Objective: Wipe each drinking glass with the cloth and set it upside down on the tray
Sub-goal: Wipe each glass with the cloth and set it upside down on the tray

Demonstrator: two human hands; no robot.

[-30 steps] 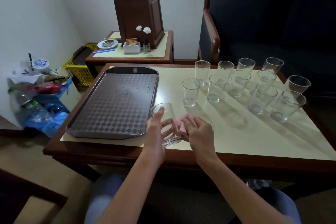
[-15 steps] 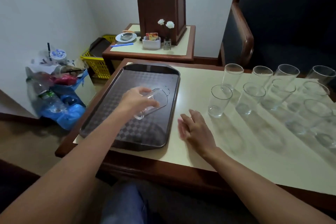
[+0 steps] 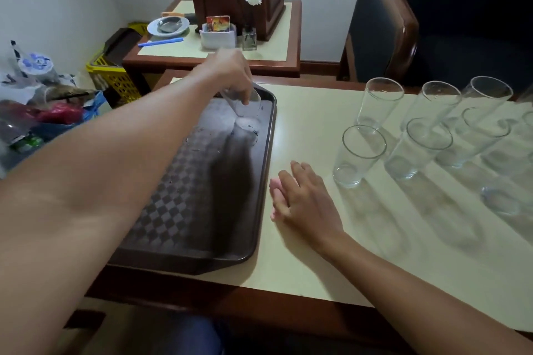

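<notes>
My left hand point(image 3: 230, 72) grips a clear drinking glass point(image 3: 245, 105), mouth down and tilted, over the far right corner of the dark checkered tray point(image 3: 178, 210). The glass rim hangs just above the tray surface. My right hand point(image 3: 302, 196) rests flat on the table beside the tray's right edge, covering a pink cloth point(image 3: 275, 186) whose edge peeks out at the fingers. Several clear glasses point(image 3: 357, 155) stand upright in rows on the right half of the table.
The cream-topped table point(image 3: 302, 268) has a dark wooden rim. Behind it stands a side table point(image 3: 277, 49) with a wooden lamp base, a small flower vase, a white holder and a dish. A dark armchair point(image 3: 403, 23) is at the back right. Bags and a yellow basket point(image 3: 115, 78) lie on the floor left.
My left hand carried the glass from the table's front edge to the tray's far right corner and turned it mouth down. My right hand came off the glass and lies flat on the cloth.
</notes>
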